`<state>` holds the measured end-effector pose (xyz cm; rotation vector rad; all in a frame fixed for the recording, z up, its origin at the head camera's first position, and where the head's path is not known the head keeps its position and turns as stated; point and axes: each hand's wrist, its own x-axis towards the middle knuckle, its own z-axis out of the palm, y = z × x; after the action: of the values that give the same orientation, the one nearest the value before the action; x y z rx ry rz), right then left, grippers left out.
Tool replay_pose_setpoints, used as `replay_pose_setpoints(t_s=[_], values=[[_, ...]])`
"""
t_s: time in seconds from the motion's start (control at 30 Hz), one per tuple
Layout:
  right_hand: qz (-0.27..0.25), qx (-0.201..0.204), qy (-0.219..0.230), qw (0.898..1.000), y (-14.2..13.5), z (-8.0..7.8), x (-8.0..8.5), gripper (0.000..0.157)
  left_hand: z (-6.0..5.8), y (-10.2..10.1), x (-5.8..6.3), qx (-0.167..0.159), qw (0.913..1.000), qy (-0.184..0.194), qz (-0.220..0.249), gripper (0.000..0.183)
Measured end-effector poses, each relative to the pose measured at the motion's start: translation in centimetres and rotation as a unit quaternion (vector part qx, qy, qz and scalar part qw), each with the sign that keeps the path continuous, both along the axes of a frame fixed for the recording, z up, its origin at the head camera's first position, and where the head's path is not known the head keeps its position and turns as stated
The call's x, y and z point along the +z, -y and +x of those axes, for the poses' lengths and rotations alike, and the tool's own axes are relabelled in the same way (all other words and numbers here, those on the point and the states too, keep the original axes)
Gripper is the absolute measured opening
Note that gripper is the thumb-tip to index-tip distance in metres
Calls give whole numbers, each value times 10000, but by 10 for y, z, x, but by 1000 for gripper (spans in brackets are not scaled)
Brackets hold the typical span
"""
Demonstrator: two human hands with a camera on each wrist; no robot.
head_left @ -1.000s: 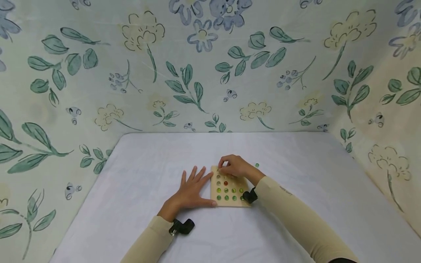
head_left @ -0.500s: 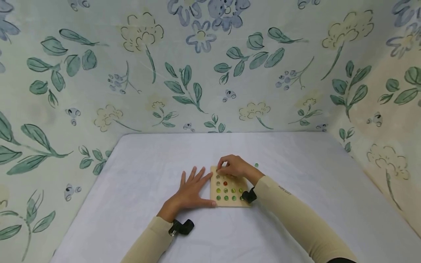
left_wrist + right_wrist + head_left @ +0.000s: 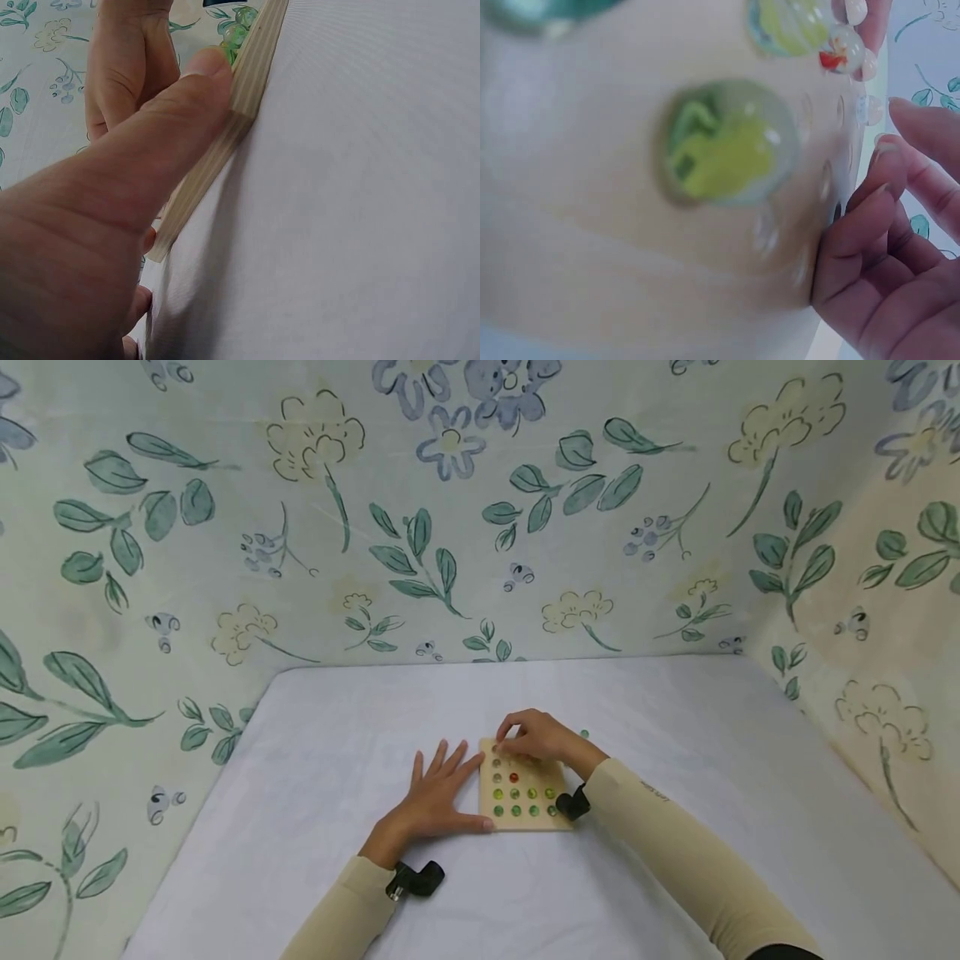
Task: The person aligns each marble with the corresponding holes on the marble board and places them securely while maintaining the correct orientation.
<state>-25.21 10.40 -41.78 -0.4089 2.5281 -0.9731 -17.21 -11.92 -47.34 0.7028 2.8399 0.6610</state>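
A square wooden marble board lies on the white cloth, its near rows filled with green and yellow-green glass marbles. One red-patterned marble and several clear ones sit farther up. My left hand lies spread along the board's left side, index fingertip at the edge and thumb at the near left corner. Reaching over the board, my right hand pinches a clear marble at the far left corner, mostly hidden by the fingertips. Empty hollows show beside those fingers in the right wrist view.
A loose green marble lies on the cloth beyond the right wrist, partly covered by it. White cloth spreads around the board, with a floral curtain behind. Each wrist wears a black camera.
The head view has shifted slightly. Both hands stay nearly where they were, and the right forearm now overlaps more of the loose green marble.
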Motion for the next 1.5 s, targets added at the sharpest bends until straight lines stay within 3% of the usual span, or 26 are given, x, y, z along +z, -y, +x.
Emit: replay_pose_setpoints(t_s=[0.3,0.6,0.77,1.5], values=[[-136,-21,-180,9997,-10,-5,1,16,-1,-2,0,-3,10000,-36,-5,108],[-95,42,-755,9971,-25,-14,24,21,-11,-3,11,50,9997,-236,-44,108],[-113,-24,-757,9971,-33,-15,30,23,-12,-3,14,67,9998,-190,-23,108],[-44,-192,-681,9975,-68,3,19,28,-2,-2,1,108,9999,-70,-75,109]])
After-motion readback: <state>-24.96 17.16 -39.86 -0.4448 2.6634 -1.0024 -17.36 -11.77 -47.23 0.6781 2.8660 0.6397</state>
